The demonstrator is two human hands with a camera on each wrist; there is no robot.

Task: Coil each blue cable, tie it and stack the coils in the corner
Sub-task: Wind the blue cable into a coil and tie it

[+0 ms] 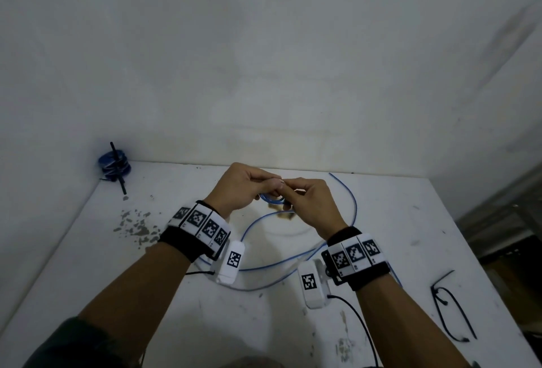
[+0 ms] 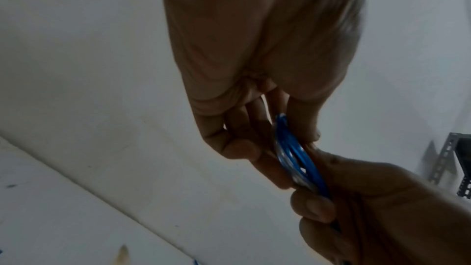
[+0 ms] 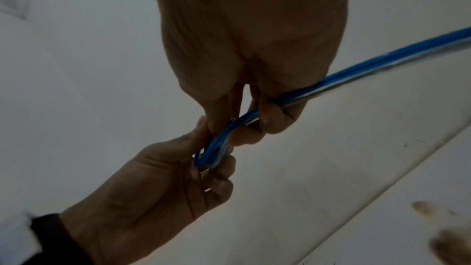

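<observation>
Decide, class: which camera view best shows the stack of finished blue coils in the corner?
The head view: the stack of coils sits in the table's far left corner, a black tie sticking up. Neither wrist view shows it, only the hands winding the blue cable.

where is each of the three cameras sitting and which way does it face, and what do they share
Head: worn on the head, looks forward and down at the white table; both forearms, left hand and right hand show.
Left wrist: looks along the left hand at the small blue coil; right hand's fingers enter.
Right wrist: looks along the right hand at the blue cable; left hand enters.
Shared: all show both hands pinching the coil.
</observation>
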